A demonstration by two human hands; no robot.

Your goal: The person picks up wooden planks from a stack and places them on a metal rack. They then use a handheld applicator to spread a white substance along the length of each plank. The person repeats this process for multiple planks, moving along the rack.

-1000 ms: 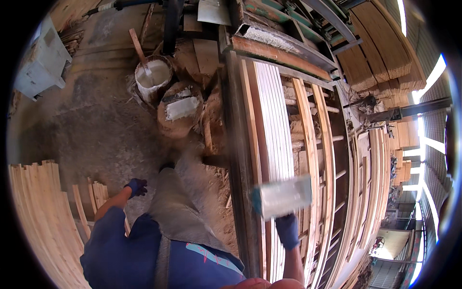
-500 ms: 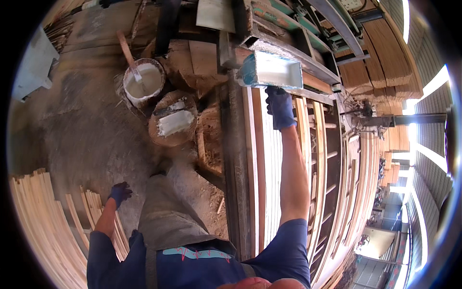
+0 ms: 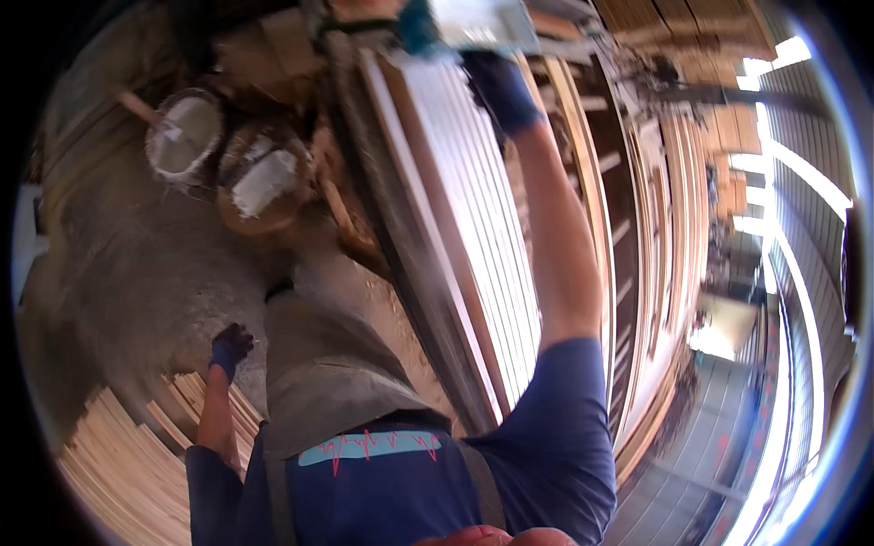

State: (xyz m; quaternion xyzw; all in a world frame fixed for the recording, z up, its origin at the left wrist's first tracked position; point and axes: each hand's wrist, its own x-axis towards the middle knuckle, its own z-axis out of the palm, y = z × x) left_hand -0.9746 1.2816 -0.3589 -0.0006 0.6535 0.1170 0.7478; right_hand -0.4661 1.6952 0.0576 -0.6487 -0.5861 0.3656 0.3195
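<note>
My right hand point(image 3: 501, 89), in a dark blue glove, is closed around the near edge of a box-shaped glue spreader point(image 3: 482, 25) with white coating and a blue-stained side. The spreader sits over the far end of a row of white-topped wood strips point(image 3: 469, 164), partly cut off by the upper picture edge. How the fingers wrap its handle is hidden. Well apart from it, my left hand point(image 3: 232, 348), gloved as well, hangs low at my side with fingers loosely apart and nothing in it. Stacked pale wood strips point(image 3: 137, 464) lie near that hand.
Left of the rack stands a bucket of white glue point(image 3: 187, 136) with a wooden-handled brush point(image 3: 138, 107) in it. Beside it, a round stump point(image 3: 264, 205) bears a white-coated block point(image 3: 264, 182). A dark metal rail point(image 3: 391, 246) edges the rack; more boards point(image 3: 678, 209) lie on the right.
The view has turned, so the bucket and stump appear farther left and the spreader higher. My right hand keeps hold of the spreader. My left hand stays low at my side.
</note>
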